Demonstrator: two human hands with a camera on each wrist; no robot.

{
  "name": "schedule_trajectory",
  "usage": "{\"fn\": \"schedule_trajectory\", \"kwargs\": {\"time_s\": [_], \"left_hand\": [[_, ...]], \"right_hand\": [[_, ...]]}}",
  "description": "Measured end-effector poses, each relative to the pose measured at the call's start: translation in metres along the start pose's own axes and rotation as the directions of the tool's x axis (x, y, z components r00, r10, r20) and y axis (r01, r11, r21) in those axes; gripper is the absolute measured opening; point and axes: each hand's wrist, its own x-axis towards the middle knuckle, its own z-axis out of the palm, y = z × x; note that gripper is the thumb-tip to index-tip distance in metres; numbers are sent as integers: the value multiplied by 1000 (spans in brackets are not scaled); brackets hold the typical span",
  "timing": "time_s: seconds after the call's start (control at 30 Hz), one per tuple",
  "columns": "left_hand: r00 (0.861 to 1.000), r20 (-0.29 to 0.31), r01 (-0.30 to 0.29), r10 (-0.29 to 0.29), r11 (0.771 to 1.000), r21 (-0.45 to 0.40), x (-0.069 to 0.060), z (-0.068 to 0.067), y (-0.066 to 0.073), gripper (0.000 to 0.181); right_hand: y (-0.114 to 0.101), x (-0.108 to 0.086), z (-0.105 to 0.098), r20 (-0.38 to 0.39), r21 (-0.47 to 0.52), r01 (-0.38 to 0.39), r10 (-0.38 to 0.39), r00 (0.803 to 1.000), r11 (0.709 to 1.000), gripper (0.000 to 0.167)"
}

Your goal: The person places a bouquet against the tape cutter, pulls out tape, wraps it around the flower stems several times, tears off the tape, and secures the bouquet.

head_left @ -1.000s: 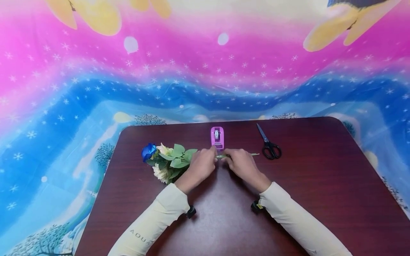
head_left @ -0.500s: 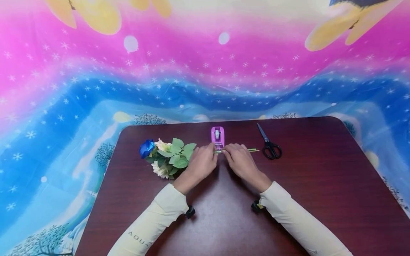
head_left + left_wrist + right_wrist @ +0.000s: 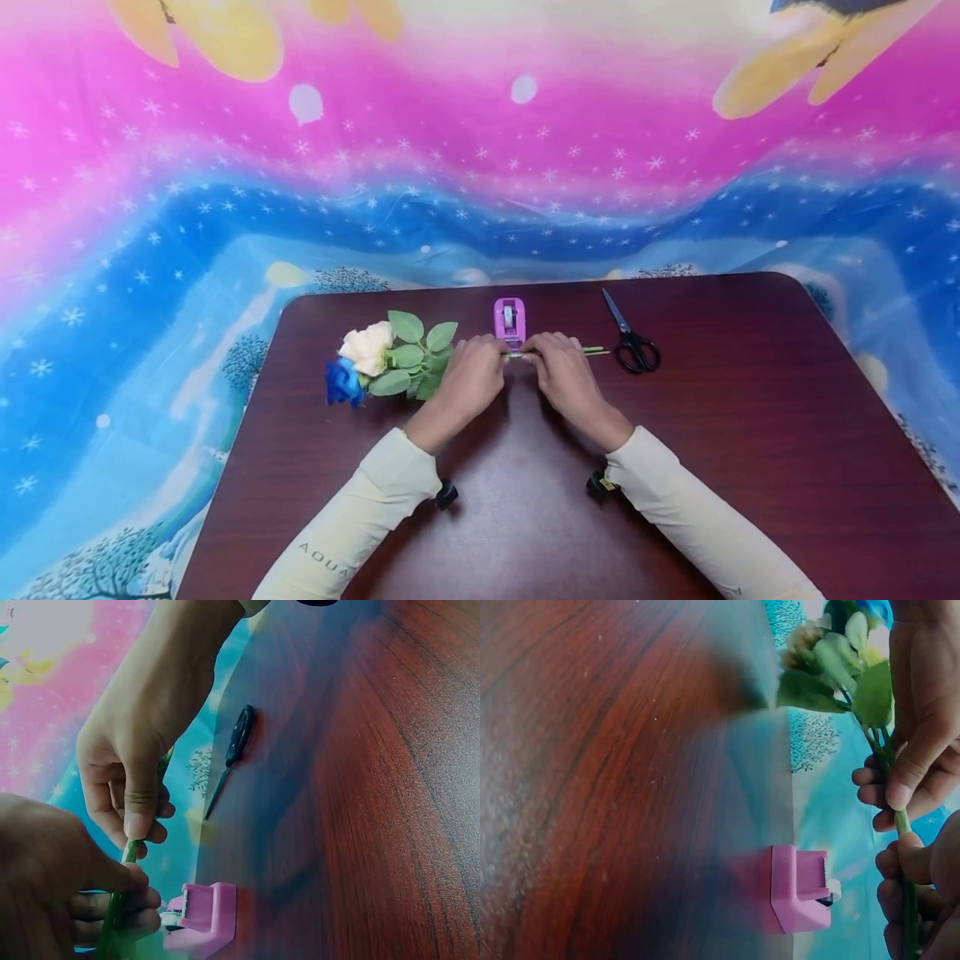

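Note:
A small bunch of flowers, with a blue rose (image 3: 344, 383), a cream bloom (image 3: 367, 347) and green leaves (image 3: 407, 357), lies sideways in both hands. My left hand (image 3: 468, 375) pinches the gathered stems close to the leaves. Just to its right, my right hand (image 3: 562, 367) pinches the same stems (image 3: 902, 821), thumb on top. The thumbs nearly meet, with a paler stretch of stem between them in the right wrist view. Bare stem ends poke out past the right hand. Behind the hands stands a pink tape dispenser (image 3: 510, 321) holding a roll of tape.
Black-handled scissors (image 3: 625, 333) lie right of the stem ends, blades pointing away. The dark red wooden table (image 3: 750, 433) ends behind the dispenser, where a colourful printed cloth (image 3: 480, 208) hangs.
The bunch has turned about its stems: the cream bloom now sits above the blue rose, and the lower pale bloom is out of sight. Both hands stay in nearly the same place.

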Motion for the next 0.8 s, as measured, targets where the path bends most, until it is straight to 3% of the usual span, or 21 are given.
{"fn": "schedule_trajectory", "kwargs": {"time_s": [0.27,0.47,0.67,0.8], "left_hand": [[1000,-25,12,-12,1000,4,0,4,-3,18],[998,-61,-10,13,999,42,0,5,-4,17],[992,-119,-23,34,995,95,1,7,-6,13],[985,-161,-46,64,993,112,0,11,-6,12]], "right_hand": [[0,-1,1,14,-16,-28,29,999,999,7],[-2,2,0,50,-40,-61,63,997,997,9],[-3,5,-2,136,-126,-18,35,990,992,15],[-1,6,-3,151,-170,10,16,988,985,16]]}}
